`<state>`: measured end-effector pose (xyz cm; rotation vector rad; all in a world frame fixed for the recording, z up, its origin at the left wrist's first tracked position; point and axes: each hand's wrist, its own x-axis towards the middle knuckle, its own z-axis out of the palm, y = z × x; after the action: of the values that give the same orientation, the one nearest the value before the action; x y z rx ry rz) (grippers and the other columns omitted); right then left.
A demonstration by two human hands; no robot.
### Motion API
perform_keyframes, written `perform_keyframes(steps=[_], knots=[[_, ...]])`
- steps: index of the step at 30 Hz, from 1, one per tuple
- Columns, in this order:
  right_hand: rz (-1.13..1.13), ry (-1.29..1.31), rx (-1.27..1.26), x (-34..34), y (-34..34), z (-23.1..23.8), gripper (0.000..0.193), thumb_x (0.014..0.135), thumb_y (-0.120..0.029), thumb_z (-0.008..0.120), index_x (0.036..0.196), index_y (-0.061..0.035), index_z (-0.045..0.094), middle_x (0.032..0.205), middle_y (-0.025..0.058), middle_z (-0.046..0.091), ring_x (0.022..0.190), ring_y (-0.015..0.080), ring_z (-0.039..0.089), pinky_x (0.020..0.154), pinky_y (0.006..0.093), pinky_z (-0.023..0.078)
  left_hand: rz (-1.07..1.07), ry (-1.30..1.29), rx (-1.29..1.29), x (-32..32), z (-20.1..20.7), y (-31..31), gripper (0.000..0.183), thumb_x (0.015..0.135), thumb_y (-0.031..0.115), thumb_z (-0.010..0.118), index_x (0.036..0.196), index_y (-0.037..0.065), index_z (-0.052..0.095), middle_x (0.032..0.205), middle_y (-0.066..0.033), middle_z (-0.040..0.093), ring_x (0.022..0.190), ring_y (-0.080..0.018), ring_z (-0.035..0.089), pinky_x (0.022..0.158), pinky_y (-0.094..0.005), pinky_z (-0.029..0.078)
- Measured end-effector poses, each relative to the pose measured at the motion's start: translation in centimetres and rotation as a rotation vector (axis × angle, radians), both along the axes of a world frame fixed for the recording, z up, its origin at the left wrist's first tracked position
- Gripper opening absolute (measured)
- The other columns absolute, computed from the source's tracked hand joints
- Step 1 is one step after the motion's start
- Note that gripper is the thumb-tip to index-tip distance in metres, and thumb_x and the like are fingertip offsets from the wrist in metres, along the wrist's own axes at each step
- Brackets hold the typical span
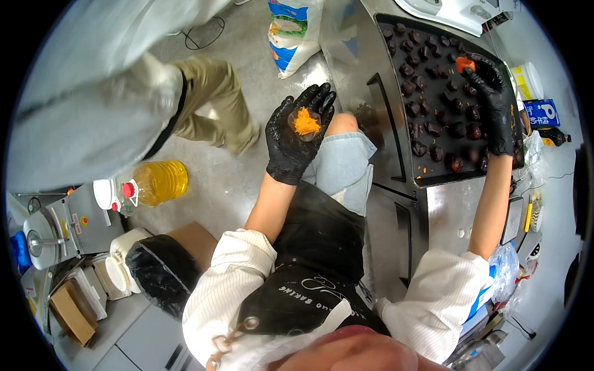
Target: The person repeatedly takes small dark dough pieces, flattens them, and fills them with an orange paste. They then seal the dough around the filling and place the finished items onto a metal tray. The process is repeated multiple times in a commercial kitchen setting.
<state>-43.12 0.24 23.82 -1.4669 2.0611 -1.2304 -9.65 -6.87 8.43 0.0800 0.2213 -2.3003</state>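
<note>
In the head view, held the left hand (pixel 292 147) palm up, left of and apart from the tray (pixel 442 175), fingers stretched out and unclenched, pointing away and a little to the right. Bore on that palm a dark round (pixel 316 115), with orange shreds (pixel 305 122) heaped on its middle, resting there rather than gripped. Had the right hand (pixel 497 102) over the tray's right side, thumb and fingers pinched on an orange piece (pixel 464 64). Had that piece to the right of the round and somewhat farther off, with rows of dark lumps (pixel 458 129) partly between, placing the right hand nearest the lumps and the left well apart. Saw the tray's long axis running away, across the line between the hands; could tell none for the piece, partly covered and too small.
</note>
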Motion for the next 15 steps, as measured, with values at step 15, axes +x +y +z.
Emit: perform_keyframes(steps=[15], knots=[[0.755, -0.348, 0.176, 23.7, -4.7, -7.2, 0.033, 0.075, 0.003, 0.072, 0.107, -0.0025, 0.066, 0.099, 0.0089, 0.067, 0.086, 0.0123, 0.063, 0.081, 0.0267, 0.052, 0.384, -0.467, -0.538, 4.0, 1.3, 1.0, 0.034, 0.087, -0.006, 0.046, 0.121, -0.012, 0.048, 0.122, -0.0216, 0.057, 0.11, -0.0273, 0.058, 0.099, -0.034, 0.045]])
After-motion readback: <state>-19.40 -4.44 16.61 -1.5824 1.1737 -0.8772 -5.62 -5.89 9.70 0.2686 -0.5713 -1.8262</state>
